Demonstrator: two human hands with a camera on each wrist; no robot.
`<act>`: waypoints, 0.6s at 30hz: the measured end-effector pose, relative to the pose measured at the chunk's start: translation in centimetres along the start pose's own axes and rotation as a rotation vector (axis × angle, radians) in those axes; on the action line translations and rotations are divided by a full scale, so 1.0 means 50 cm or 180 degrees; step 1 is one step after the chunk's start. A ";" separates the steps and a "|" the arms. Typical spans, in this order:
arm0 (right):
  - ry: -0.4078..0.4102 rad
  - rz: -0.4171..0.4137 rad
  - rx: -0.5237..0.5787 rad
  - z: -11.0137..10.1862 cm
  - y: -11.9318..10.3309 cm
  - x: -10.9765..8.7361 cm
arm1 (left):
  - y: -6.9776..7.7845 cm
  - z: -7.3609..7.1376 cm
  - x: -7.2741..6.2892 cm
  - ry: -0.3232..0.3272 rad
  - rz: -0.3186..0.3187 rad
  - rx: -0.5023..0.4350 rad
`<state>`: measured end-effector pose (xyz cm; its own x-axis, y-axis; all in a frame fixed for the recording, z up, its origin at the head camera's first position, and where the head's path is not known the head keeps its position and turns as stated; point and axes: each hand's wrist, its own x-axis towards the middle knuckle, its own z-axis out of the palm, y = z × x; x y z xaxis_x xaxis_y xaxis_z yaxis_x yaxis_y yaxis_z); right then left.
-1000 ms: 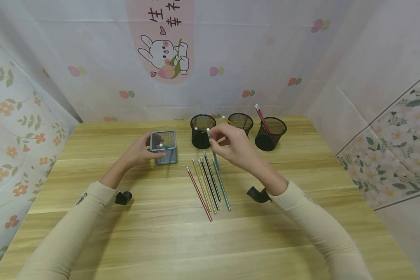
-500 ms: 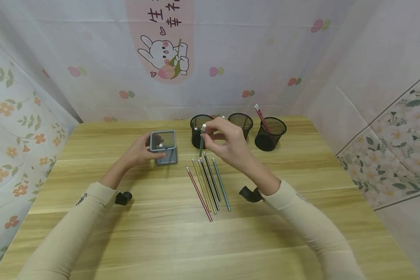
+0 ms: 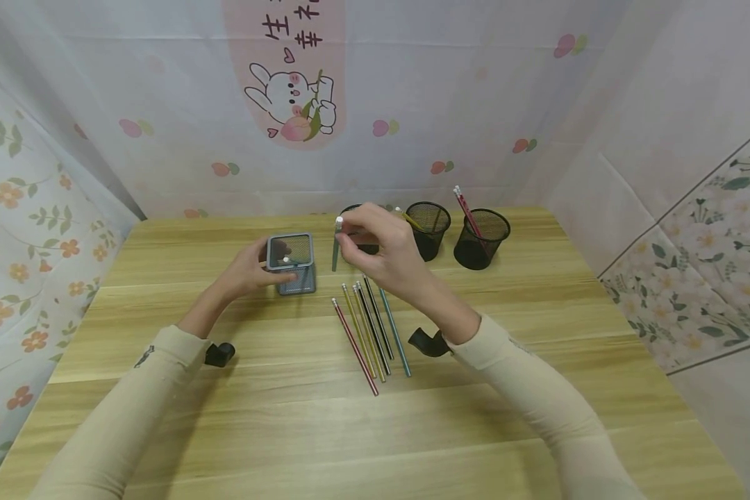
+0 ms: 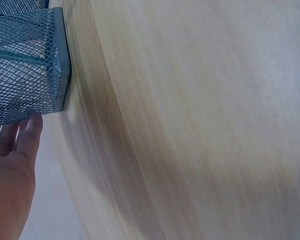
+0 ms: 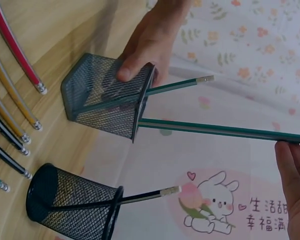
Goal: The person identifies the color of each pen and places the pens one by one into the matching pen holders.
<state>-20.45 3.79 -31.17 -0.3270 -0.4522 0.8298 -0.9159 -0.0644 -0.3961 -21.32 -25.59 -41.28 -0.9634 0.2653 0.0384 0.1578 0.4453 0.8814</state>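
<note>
My left hand [image 3: 250, 269] holds a grey-blue square mesh pencil cup [image 3: 300, 285] on the table, thumb across the front. A green pencil [image 5: 180, 86] leans inside that cup, its eraser end past the rim. Between thumb and fingers, my right hand [image 3: 378, 243] pinches another green pencil [image 3: 335, 254], nearly upright with the white eraser up. In the head view it hangs just right of the square cup. From the right wrist, its lower end overlaps the cup's rim. Most of my right hand [image 5: 292, 175] lies outside that view.
Several pencils [image 3: 365, 333], red, yellow, black and teal, lie side by side mid-table. Behind my right hand a round black cup [image 5: 74, 205] holds a black pencil. Farther right stand a round cup [image 3: 426, 243] with a yellow pencil and another [image 3: 475, 254] with red ones.
My right hand has moved left with the green pencil, from above the loose pencils to beside the square cup. My left hand and the square cup have stayed in place.
</note>
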 end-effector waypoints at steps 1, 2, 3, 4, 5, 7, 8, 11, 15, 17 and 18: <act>0.0008 -0.0013 -0.0003 0.002 0.000 0.003 | -0.006 0.000 0.002 0.0006 0.0004 0.0003; 0.0012 -0.0023 -0.0009 0.004 -0.001 0.005 | -0.009 -0.001 0.003 0.0013 0.0006 0.0000; 0.0013 -0.0034 -0.0021 0.006 -0.001 0.007 | -0.010 -0.001 0.003 0.0022 0.0002 -0.0014; 0.0019 -0.0048 -0.0033 0.008 -0.001 0.010 | -0.010 -0.002 0.003 0.0029 -0.0003 -0.0027; 0.0024 -0.0062 -0.0039 0.011 -0.001 0.012 | -0.011 -0.002 0.003 0.0031 -0.0005 -0.0029; 0.0036 -0.0083 -0.0057 0.016 0.000 0.016 | -0.011 -0.003 0.004 0.0035 -0.0008 -0.0020; 0.0045 -0.0105 -0.0063 0.019 0.001 0.018 | -0.011 -0.003 0.003 0.0037 -0.0007 -0.0012; 0.0089 -0.0181 -0.0057 0.028 0.008 0.023 | -0.012 -0.002 0.003 0.0043 0.0011 0.0004; 0.0141 -0.0277 -0.0043 0.039 0.015 0.028 | -0.014 -0.001 0.003 0.0049 0.0047 0.0000; 0.0122 -0.0292 -0.0027 0.046 0.018 0.029 | -0.014 -0.002 0.003 0.0060 0.0065 0.0024; 0.0104 -0.0297 -0.0017 0.049 0.018 0.029 | -0.014 -0.001 0.003 0.0059 0.0077 0.0033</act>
<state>-21.20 0.88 -31.29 -0.2476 -0.4153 0.8753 -0.9440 -0.1000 -0.3145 -21.57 -25.92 -41.84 -0.9631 0.2604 0.0685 0.1833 0.4477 0.8752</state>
